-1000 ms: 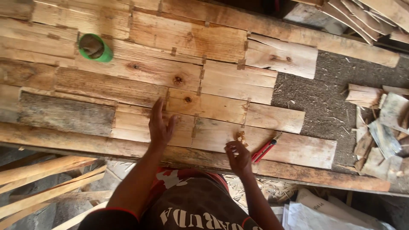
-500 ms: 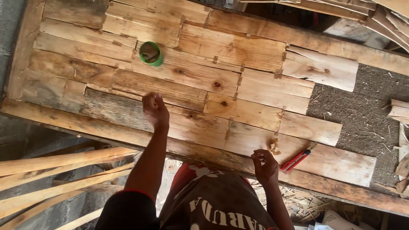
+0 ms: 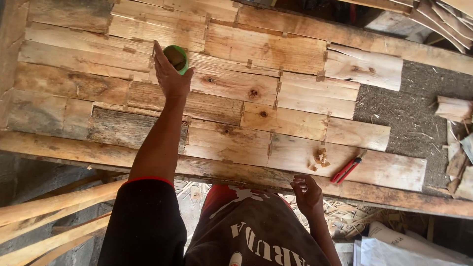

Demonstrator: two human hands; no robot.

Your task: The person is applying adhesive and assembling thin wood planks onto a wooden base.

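Observation:
My left hand (image 3: pixel 171 75) is stretched far across a surface of taped-together thin wood sheets (image 3: pixel 236 93) and its fingers touch a green roll of tape (image 3: pixel 177 56); whether it grips the roll is unclear. My right hand (image 3: pixel 308 191) hangs at the near edge of the bench with loosely curled fingers and holds nothing. A red utility knife (image 3: pixel 346 170) lies on the wood just right of that hand. A small heap of wood shavings (image 3: pixel 319 159) sits next to the knife.
A long wooden beam (image 3: pixel 98 150) forms the bench's near edge. Dark gritty board (image 3: pixel 414 111) shows at right, with loose wood scraps (image 3: pixel 456 148) piled beyond it. Long pale poles (image 3: pixel 49 216) lean at lower left. White paper (image 3: pixel 394 251) lies on the floor at lower right.
My left hand has reached forward from the near sheets up to the green tape roll. My right hand has drawn back from the wood toward the bench edge.

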